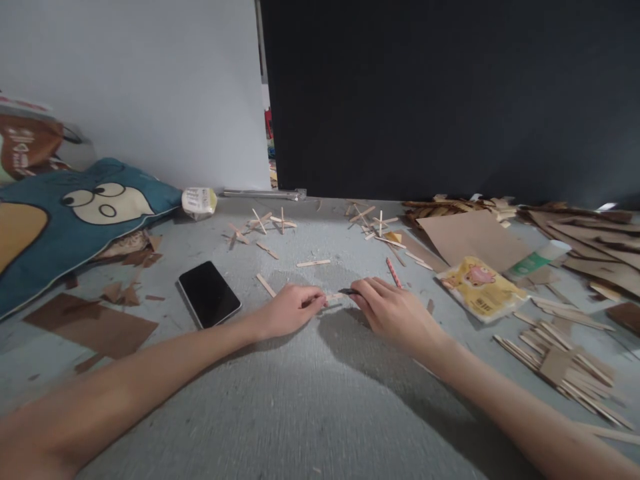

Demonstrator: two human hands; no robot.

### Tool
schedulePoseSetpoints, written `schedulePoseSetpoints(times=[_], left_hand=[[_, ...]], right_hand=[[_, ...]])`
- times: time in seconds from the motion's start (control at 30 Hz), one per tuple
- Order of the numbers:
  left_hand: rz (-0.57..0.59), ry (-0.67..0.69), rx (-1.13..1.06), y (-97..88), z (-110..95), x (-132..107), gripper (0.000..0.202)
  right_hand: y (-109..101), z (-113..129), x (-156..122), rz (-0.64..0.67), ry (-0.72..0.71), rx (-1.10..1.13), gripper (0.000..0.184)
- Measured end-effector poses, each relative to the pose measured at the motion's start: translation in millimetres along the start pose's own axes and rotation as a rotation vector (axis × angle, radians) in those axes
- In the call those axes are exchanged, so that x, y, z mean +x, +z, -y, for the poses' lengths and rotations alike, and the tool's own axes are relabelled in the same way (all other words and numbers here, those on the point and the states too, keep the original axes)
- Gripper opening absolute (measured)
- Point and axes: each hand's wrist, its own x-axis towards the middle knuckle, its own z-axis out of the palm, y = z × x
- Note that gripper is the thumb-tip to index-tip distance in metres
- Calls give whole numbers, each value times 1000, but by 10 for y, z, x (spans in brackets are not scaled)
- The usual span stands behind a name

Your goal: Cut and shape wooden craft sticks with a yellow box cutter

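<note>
My left hand (290,312) is closed, thumb and fingers pinching one end of a short pale wooden craft stick (334,298) just above the table. From the right, my right hand (393,308) is wrapped round a slim dark tool (346,291), whose tip meets or nearly meets the stick. Most of this tool is hidden in my fingers, so its kind does not show. Beyond my hands lies another loose craft stick (313,263). A red patterned stick (393,272) is just past my right hand.
A phone (209,293) lies left of my left hand, near a blue cushion (100,220). Rightward are a yellow packet (481,288), a glue stick (540,259), cardboard sheets (473,235) and bundled craft sticks (555,367). Small stick assemblies (283,221) stand at the back.
</note>
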Motion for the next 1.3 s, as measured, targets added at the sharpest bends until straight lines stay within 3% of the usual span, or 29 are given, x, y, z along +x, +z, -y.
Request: schedulePoseSetpoints(times=[0.17,0.7,0.93,1.1,1.17,1.3], left_hand=[[5,13,17,18,7,4,41],[7,33,30,16,-22,2,36],[38,138,139,31,-58,-39,37],[31,129,154,41,-67,-43,36],[22,103,159,49,-49,-33,37],[-4,76,109,48,-16,-14,34]], right_hand=[[-2,0,-11,2,-172,-91,19],[-74,146,-20,46,-279,-310,25],[-24,164,-18,130,-91,-173,17],[4,82,-11,175,143,142,23],[7,65,-8,149,151,175,23],[19,86,-5,-30,103,95,20]])
